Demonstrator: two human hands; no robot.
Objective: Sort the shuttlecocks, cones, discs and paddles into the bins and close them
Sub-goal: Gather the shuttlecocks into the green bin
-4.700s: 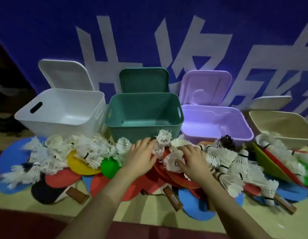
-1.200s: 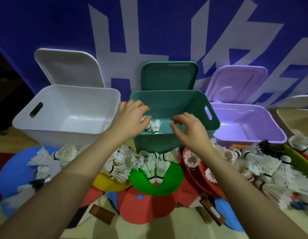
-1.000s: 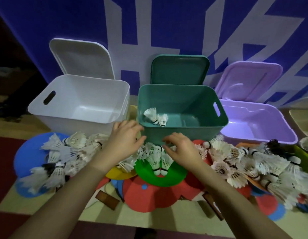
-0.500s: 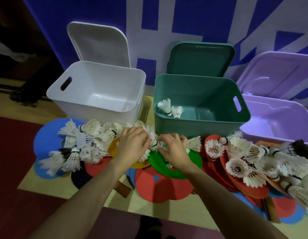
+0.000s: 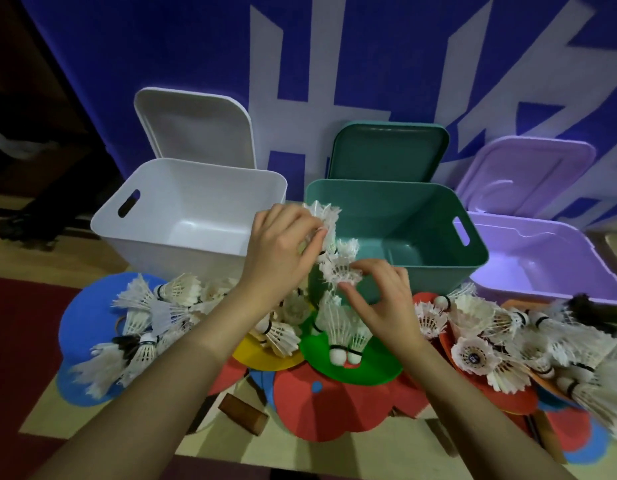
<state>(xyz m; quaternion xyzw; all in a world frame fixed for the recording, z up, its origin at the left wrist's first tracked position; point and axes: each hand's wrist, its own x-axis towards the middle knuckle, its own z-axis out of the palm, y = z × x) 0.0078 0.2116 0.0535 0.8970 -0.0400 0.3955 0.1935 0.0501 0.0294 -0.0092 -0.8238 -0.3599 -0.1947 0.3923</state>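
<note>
My left hand (image 5: 283, 251) grips a white shuttlecock (image 5: 322, 216) at the near left corner of the green bin (image 5: 438, 268). My right hand (image 5: 383, 303) pinches another white shuttlecock (image 5: 340, 271) just below it, in front of the bin's front wall. Many white shuttlecocks (image 5: 154, 317) lie heaped on coloured discs and paddles on the floor, among them a green disc (image 5: 355, 365) with two shuttlecocks on it and a red paddle (image 5: 321, 410). The inside of the green bin is partly hidden by my hands.
A white bin (image 5: 196, 216) stands open at the left with its lid (image 5: 193, 126) leaning behind. A purple bin (image 5: 556, 268) stands open at the right. More shuttlecocks (image 5: 508, 344) cover red paddles at the right. A blue wall banner rises behind.
Both hands have risen from the pile on the green disc to the green bin's near corner, each now holding a shuttlecock. The camera has shifted left and closer.
</note>
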